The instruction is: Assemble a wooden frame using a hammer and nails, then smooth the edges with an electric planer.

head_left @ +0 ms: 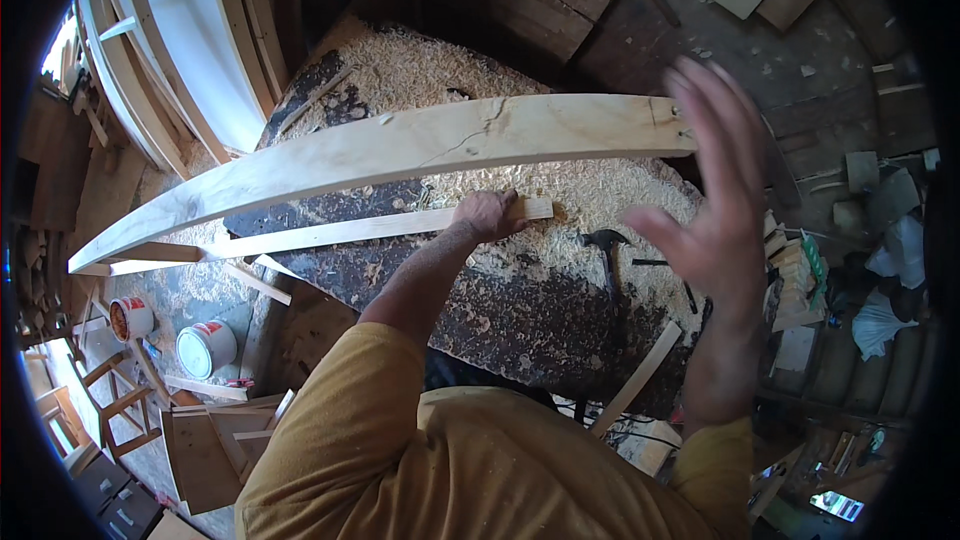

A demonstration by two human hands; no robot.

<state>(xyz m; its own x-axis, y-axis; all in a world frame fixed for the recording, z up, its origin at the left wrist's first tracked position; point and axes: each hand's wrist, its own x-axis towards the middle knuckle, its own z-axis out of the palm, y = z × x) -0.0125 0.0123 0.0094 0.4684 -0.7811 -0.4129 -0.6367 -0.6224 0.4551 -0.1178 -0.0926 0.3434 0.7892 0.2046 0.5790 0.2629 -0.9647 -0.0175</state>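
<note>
Left hand (pixel 487 215) is curled, right hand (pixel 715 195) (blurred) uncurled.

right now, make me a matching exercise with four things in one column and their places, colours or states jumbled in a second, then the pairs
Column one
1. left hand
2. hammer
3. right hand
4. shirt

Column two
A. lying on the workbench
B. mustard yellow
C. holding a narrow wooden strip
D. raised and open

Right pairs: 1-C, 2-A, 3-D, 4-B
</note>
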